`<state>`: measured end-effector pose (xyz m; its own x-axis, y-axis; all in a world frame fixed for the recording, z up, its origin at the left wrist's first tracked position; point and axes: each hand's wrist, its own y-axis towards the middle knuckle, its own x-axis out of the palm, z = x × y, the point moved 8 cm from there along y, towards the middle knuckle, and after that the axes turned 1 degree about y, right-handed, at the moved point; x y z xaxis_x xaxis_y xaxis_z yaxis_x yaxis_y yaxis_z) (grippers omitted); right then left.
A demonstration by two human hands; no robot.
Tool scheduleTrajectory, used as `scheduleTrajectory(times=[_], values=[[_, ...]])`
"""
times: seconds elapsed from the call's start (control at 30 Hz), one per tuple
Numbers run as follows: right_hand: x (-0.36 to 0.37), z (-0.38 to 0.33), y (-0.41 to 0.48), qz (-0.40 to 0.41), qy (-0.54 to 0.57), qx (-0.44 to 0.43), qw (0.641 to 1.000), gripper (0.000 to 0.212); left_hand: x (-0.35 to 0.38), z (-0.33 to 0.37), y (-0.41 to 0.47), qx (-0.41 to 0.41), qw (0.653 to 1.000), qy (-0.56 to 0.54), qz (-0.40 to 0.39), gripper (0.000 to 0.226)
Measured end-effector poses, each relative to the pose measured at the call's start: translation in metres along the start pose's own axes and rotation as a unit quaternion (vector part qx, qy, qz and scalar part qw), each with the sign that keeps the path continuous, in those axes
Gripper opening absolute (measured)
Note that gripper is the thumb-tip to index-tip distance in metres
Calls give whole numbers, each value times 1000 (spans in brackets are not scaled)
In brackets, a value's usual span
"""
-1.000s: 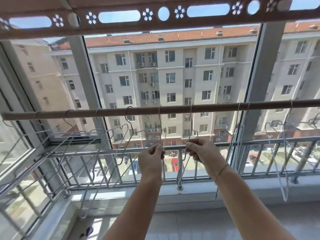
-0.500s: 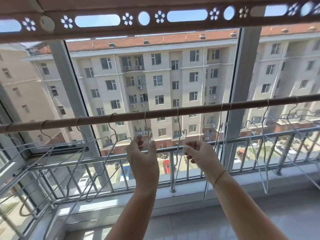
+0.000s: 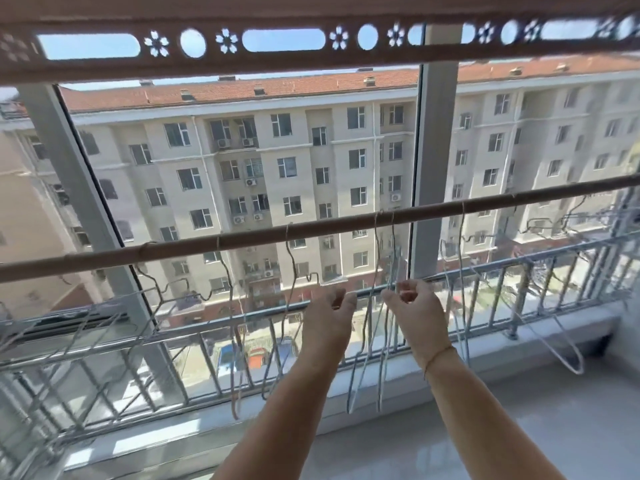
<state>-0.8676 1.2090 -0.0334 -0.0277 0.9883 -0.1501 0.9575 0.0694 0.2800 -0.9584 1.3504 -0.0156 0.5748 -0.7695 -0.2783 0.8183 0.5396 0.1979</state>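
Left hand (image 3: 329, 311) and right hand (image 3: 414, 308) each pinched wire just below the wooden rod (image 3: 311, 230), where the hangers (image 3: 376, 233) hung. Spacing them seemed underway; next, one hook likely needed sliding sideways without snagging its neighbour.

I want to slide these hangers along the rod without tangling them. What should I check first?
1. Middle hangers hooked over the rod: ok.
2. Right hand pinching their wires: ok.
3. Left hand pinching a white wire: ok; whose wire, cannot tell.
4. Middle hangers free of the left hanger: cannot tell.
5. Bare rod on either side of their hooks: ok.
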Motion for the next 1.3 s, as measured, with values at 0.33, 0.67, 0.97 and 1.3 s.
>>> scheduleTrajectory(times=[0.33, 0.67, 0.97, 1.3], values=[[3, 16, 26, -136, 62, 36, 988, 8, 48, -18, 3, -85, 993, -27, 76, 17], [-15, 20, 44, -164, 67, 20, 984, 11, 38, -20, -8, -99, 972, -72, 200, 24], [-26, 26, 50, -148, 78, 44, 985, 9, 29, -28, -7, -92, 968, -87, 216, 16], [-35, 26, 57, -135, 54, 46, 988, 10, 25, -34, -4, -87, 964, -90, 234, 15]])
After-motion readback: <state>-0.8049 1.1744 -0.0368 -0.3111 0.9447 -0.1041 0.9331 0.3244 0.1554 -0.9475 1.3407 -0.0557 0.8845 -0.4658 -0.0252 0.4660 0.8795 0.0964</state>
